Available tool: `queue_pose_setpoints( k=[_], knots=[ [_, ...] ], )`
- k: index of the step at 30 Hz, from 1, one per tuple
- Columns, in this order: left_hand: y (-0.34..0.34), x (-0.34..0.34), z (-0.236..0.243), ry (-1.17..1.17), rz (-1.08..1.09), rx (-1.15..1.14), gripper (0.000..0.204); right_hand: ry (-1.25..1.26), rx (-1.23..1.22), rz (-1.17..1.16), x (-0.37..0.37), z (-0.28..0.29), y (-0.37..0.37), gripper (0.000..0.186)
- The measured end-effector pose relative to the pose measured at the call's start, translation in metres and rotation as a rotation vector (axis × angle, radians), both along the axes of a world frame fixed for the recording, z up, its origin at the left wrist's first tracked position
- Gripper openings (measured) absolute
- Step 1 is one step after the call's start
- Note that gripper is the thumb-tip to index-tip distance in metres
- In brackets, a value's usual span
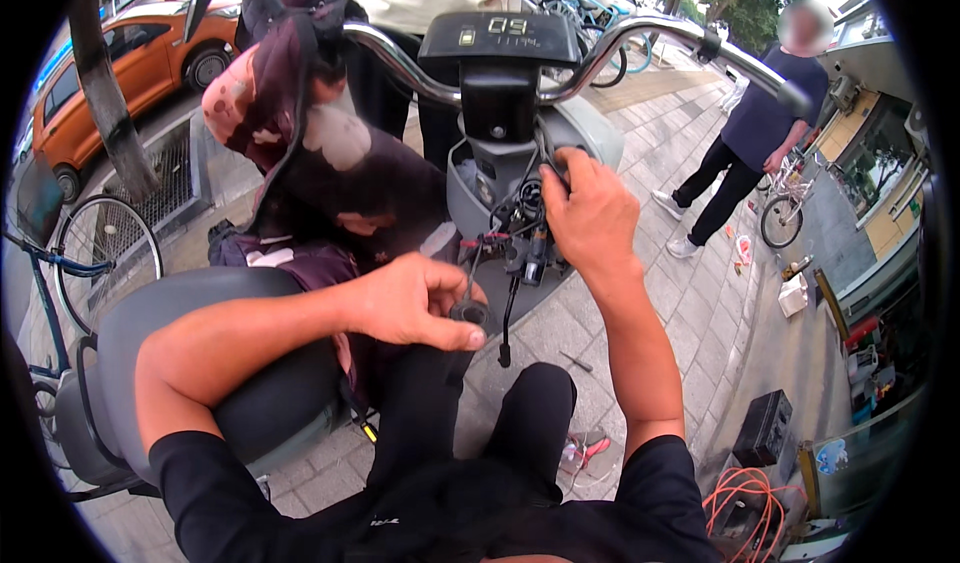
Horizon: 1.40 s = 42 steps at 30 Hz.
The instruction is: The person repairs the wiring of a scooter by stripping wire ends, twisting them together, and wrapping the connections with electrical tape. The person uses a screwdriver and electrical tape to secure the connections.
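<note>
In front of me stands an electric scooter with a lit dashboard [500, 43] and a chrome handlebar [612, 45]. Below the dashboard its front is opened up, showing a tangle of black wires and connectors [520, 218]. My left hand [415, 303] is closed around a small black round part [469, 312] with a hollow end; a thin wire runs up from it. At the right edge of the opening, my right hand [592, 213] has thumb and fingers bent together beside a grey cable; what they pinch is hidden. A black lead [507, 323] dangles between my hands.
A dark floral cover [370, 168] drapes the scooter's left side, ahead of the seat [215, 353]. On the paving lie a screwdriver [577, 362] and red-handled pliers [592, 447]. Beside a black box [763, 428] is an orange cable [750, 498]. Two people stand nearby.
</note>
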<state>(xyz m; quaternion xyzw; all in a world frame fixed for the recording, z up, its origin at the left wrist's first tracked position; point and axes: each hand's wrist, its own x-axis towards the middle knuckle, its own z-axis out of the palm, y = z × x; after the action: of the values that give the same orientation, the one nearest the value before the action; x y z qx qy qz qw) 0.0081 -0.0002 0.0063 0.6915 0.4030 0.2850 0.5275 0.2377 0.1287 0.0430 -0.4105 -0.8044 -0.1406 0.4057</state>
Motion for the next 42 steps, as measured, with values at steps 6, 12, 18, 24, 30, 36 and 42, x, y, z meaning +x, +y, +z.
queue_pose_setpoints(
  k=[6,12,18,24,30,36,42],
  knots=[
    [0.006,-0.007,-0.016,0.018,-0.029,0.101,0.05,0.114,0.162,0.123,-0.014,-0.001,0.018,0.011],
    [0.001,-0.005,-0.008,0.109,0.004,-0.039,0.046,0.157,0.127,0.135,-0.012,-0.002,0.009,0.009],
    [0.002,-0.001,-0.011,0.145,-0.082,0.057,0.065,0.219,0.133,0.132,-0.015,-0.014,0.011,0.01],
    [0.003,0.0,-0.016,0.118,-0.085,0.076,0.053,0.245,0.152,0.117,-0.018,-0.013,0.002,0.009],
    [0.005,-0.003,-0.019,0.114,-0.127,0.055,0.057,0.24,0.128,0.087,-0.019,-0.016,0.004,0.009],
    [-0.002,-0.005,-0.01,0.117,-0.049,0.033,0.04,0.256,0.112,0.14,-0.019,-0.007,0.002,0.009],
    [-0.004,-0.002,-0.007,-0.014,-0.086,0.019,0.04,0.223,0.151,0.174,-0.017,-0.014,0.012,0.009]
  ],
)
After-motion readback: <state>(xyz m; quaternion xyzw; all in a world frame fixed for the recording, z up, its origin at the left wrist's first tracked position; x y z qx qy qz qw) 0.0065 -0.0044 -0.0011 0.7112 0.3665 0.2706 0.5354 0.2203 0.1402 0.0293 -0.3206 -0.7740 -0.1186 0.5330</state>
